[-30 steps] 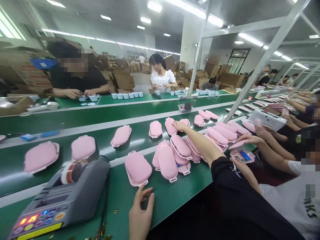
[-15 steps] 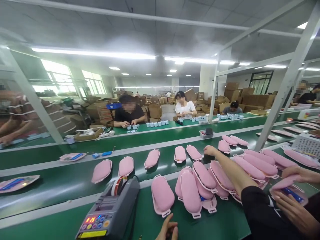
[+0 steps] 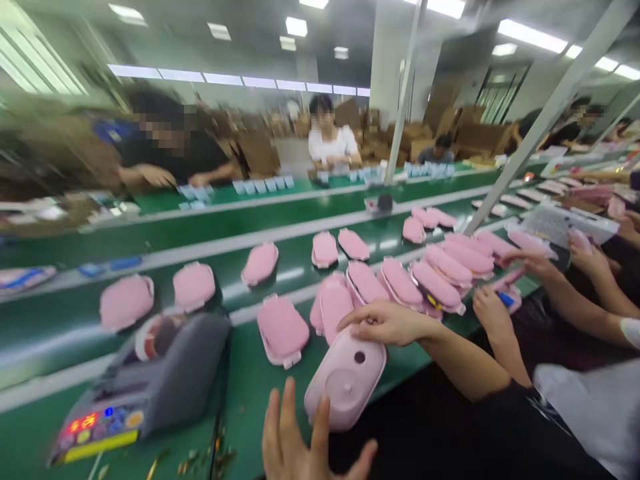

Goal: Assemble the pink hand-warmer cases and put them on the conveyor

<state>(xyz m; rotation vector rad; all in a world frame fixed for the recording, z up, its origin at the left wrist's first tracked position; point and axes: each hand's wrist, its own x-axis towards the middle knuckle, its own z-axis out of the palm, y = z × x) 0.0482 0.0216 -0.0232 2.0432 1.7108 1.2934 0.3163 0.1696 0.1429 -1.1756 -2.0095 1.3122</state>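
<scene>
A pink case (image 3: 345, 387) is tilted with its underside showing, a round recess and a dark round spot on it. Fingers of my right hand (image 3: 387, 323) grip its upper end. My left hand (image 3: 305, 440) is at the bottom centre, fingers spread, just below and in front of the case's lower end, holding nothing. Left of the held case, a closed pink case (image 3: 283, 330) lies on the green surface. Behind my right hand, several pink cases (image 3: 367, 283) lie in an overlapping row.
A grey tape dispenser (image 3: 175, 367) with lit red digits stands at the left. More pink cases (image 3: 194, 285) lie on the green belt. A co-worker's hands (image 3: 493, 310) handle a case at the right. A slanted white post (image 3: 530, 147) rises behind. Other people sit across.
The view has turned right and down. My right hand has come back from the belt and now holds a case. My left hand has spread its fingers and risen further into view.
</scene>
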